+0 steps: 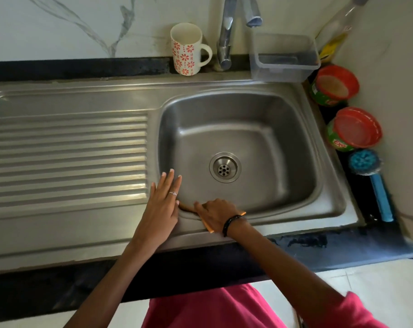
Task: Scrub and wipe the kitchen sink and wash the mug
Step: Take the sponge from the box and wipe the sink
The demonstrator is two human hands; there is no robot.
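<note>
While the head camera is looking down from above, the stainless steel kitchen sink (283,147) with its round drain (225,167) is filling the middle and right of the frame, and its ribbed steel draining board (66,157) is stretching across the left. The left hand (161,204) is lying flat in the lower middle of the frame, its fingers (168,179) straight and close together, resting on the sink's rim at the near left corner of the basin and holding nothing. Just to its right, the right hand (216,214) is pressing a thin orange cloth (210,227) onto the near rim; its fingers are bent over the cloth, with one finger pointing left toward the other hand. How firmly they are gripping the cloth I cannot tell. A black band is sitting on the right wrist.

The white ceramic mug with red flowers (186,49) is standing upright at the top middle of the frame, on the dark table (70,68) behind the sink, just left of the chrome tap (225,41). A clear plastic box (284,58) is standing to the right of the tap. Along the right edge, two round green tubs with red rims (334,86) are standing one below the other, and a blue scrubbing brush (368,176) is lying below them.
</note>
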